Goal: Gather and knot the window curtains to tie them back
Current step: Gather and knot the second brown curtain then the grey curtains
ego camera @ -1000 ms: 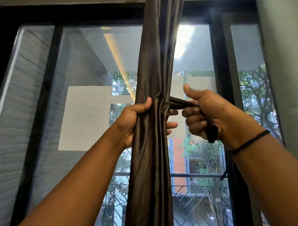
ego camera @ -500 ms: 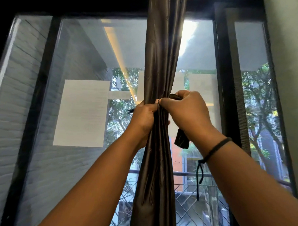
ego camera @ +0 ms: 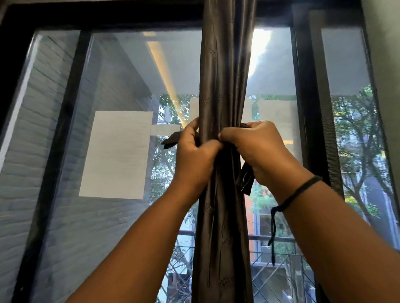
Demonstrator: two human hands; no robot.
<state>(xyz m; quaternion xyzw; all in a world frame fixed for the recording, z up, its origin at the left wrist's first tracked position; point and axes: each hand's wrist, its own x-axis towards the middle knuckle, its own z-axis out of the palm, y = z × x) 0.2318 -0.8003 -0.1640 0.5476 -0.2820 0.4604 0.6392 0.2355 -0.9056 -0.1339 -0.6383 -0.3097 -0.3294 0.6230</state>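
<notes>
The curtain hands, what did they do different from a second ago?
The right hand swung the tie strip in from the side and now meets the left hand at the front of the curtain. A strip end now pokes out on the left. The left hand kept gripping the gathered curtain, which still hangs bunched.

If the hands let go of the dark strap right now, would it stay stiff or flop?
Probably flop: the strap's loose end already droops beside the right hand. It looks thin and light. The shiny curtain seems slippery, so the strap might slide.
</notes>
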